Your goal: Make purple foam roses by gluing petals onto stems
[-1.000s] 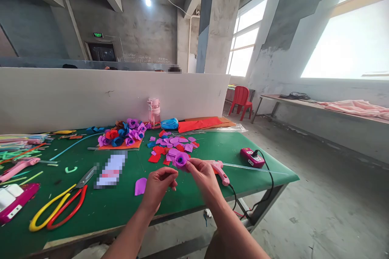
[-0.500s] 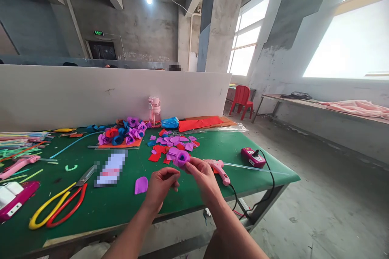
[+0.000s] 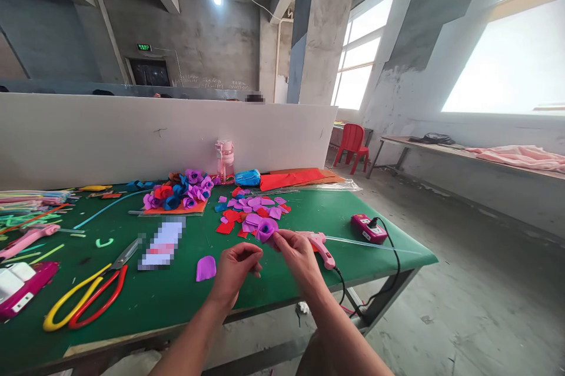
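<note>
My right hand (image 3: 296, 253) pinches a purple paper flower (image 3: 266, 230) at its lower right edge, above the green table. The flower's rolled, darker centre faces up toward me. Just left of it, my left hand (image 3: 237, 267) hovers with fingers curled in and thumb against them; nothing shows in it. One loose purple petal (image 3: 206, 269) lies on the table to the left of that hand. Beyond the flower spreads a pile of purple, red and blue petals (image 3: 251, 205). A pink glue gun (image 3: 324, 251) rests right of my right hand, a clear glue stick behind it.
Red-and-yellow-handled scissors (image 3: 95, 296) and a second pink glue gun (image 3: 33, 240) lie left. Finished flowers (image 3: 179, 190) are heaped at the back near a pink bottle (image 3: 225, 159). A magenta power strip (image 3: 368, 229) sits near the right edge, its black cord hanging down.
The flower has turned slightly in my right hand, so its centre faces me a little more. My left hand has hardly moved.
</note>
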